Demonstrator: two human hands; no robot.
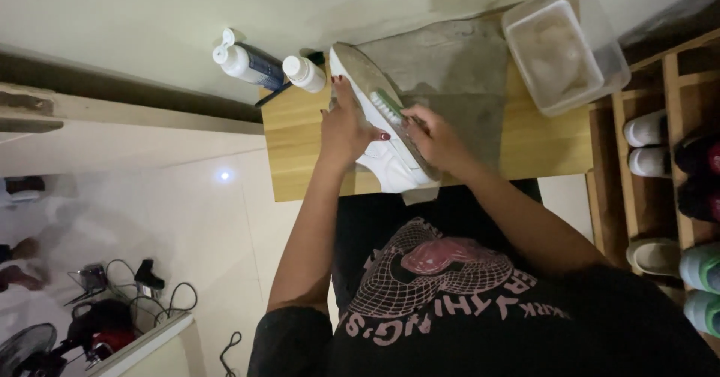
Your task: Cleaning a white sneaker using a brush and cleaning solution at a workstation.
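Observation:
A white sneaker (386, 160) lies on its side on a small wooden table (296, 145), its dirty sole turned up. My left hand (346, 126) grips the shoe's upper and steadies it. My right hand (435, 139) holds a scrubbing brush (388, 107) with pale bristles pressed onto the sole near its middle. A grey cloth (457, 70) is spread under and behind the shoe.
Two white bottles (244, 62) (306, 73) stand at the table's far left corner. A clear plastic tub of water (562, 51) sits at the far right. A wooden shoe rack (660, 160) with several shoes stands to the right. Cables and a fan (30, 347) lie on the tiled floor.

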